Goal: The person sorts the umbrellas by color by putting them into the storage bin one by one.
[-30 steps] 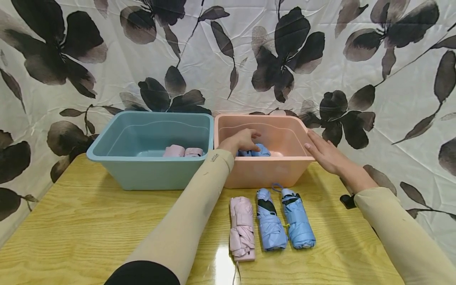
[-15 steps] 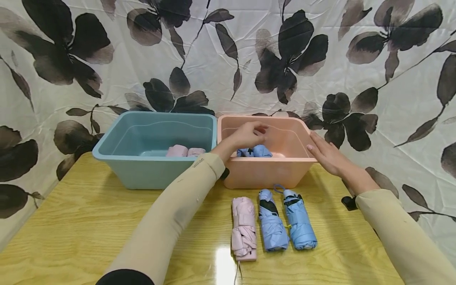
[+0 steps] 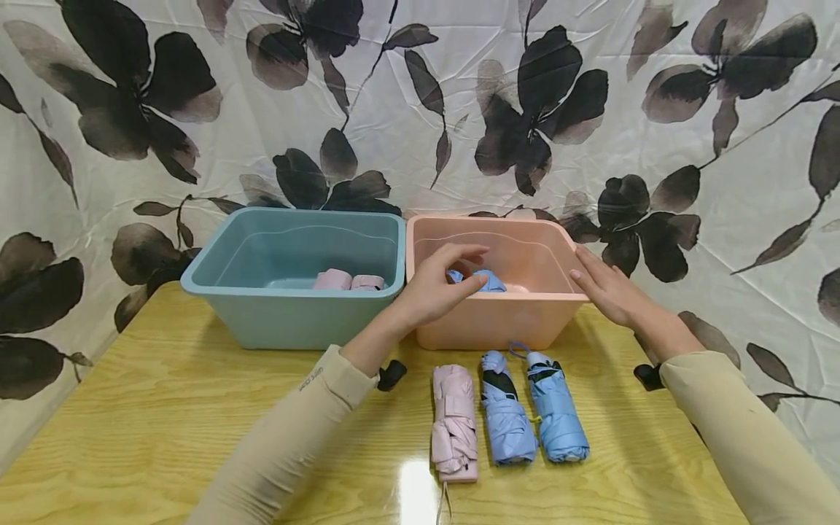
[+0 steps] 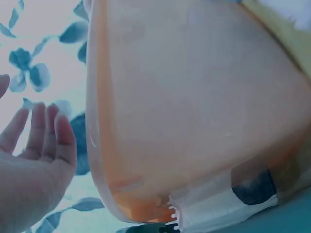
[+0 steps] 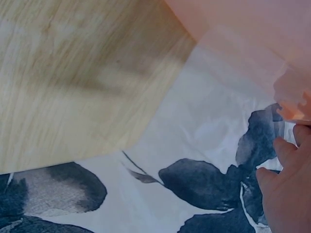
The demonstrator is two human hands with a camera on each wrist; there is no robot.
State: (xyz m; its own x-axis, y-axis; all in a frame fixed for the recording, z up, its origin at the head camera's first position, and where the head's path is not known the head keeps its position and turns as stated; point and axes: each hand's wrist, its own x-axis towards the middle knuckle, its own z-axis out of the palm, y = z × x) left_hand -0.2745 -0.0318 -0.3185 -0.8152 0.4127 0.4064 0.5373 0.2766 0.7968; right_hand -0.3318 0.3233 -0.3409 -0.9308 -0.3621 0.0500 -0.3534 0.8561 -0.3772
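My left hand (image 3: 438,286) hovers over the near rim of the pink bin (image 3: 499,321), fingers bent loosely with nothing between them. Behind its thumb, blue folded umbrellas (image 3: 491,281) lie inside that bin, partly hidden. Against the bin's right rim rests my right hand (image 3: 610,292), its fingers straight. On the table in front lie a pink folded umbrella (image 3: 454,423), a periwinkle-blue folded umbrella (image 3: 508,415) and a lighter blue folded umbrella (image 3: 558,412), side by side. In the left wrist view the left hand (image 4: 41,155) shows relaxed fingers beside the bin wall (image 4: 194,97).
A teal bin (image 3: 289,317) stands directly left of the pink one, with two pink rolled umbrellas (image 3: 333,280) inside. Both bins sit at the back of the wooden table (image 3: 164,423). Behind them hangs a floral cloth (image 3: 407,109).
My left hand has drawn back from inside the pink bin toward its near rim, holding nothing. The right hand stays at the right rim. The umbrellas on the table have not moved.
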